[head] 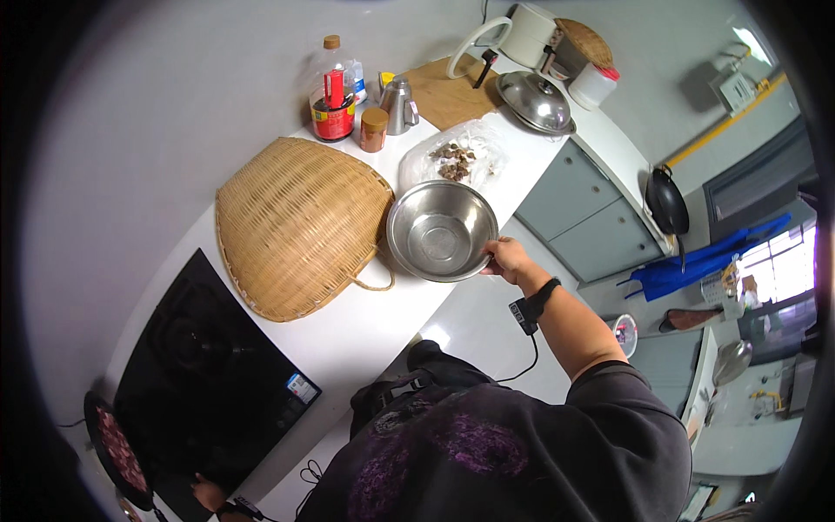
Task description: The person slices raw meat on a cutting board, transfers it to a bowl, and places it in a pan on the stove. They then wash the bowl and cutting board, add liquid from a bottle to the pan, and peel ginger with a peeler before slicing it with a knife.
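Observation:
My right hand [505, 256] grips the near right rim of a stainless steel bowl [443, 233], thumb over the edge. Nothing shows inside the bowl. Just beyond it lies a clear plastic bag [417, 160] with brown pieces, perhaps dried mushrooms [455, 163]. A woven bamboo basket [303, 228] rests on the counter to the bowl's left. At the lower left, my left hand [207, 492] is on or just over the near edge of a black glass cooktop [209, 372]; nothing shows in it. Close by stands a dark pan with pieces of reddish meat [117, 447].
Along the wall stand a sauce bottle with a red pump [334, 114], a brown-lidded jar [374, 130] and a metal pitcher [396, 107]. A lidded steel pan [536, 103] sits beside a brown board [450, 91]. A black wok [667, 201] is farther right.

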The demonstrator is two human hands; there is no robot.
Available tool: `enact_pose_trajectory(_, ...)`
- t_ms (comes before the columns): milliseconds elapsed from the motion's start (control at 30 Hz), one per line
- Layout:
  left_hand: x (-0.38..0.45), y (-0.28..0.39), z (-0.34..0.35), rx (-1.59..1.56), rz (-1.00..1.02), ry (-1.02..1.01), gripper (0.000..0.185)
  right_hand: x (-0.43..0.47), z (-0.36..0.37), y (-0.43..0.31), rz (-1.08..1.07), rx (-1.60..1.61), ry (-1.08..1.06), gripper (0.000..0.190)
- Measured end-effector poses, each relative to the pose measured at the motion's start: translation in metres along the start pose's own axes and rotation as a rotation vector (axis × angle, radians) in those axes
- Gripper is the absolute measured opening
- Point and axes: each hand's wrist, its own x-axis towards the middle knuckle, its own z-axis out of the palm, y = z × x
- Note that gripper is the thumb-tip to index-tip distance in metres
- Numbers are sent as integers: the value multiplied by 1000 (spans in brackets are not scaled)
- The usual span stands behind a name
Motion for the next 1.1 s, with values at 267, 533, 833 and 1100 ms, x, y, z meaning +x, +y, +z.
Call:
enact_pose_trajectory(267,-8,2,1,-384,-229,-44,85,34,-47,-56,141,-523,-105,75)
enact_pose_trajectory(533,-56,28,-39,-454,-609,224,90,-23,-141,-283,-562,-645,104,43)
enact_pose_trajectory(833,-72,115,-197,-673,-307,497,62,-72,-88,-428,-1096,-801,264,45)
enact_pose_trajectory(1100,-113,210,-412,-887,-24,688,59,-160,-2,-560,-1258,252,-504,44)
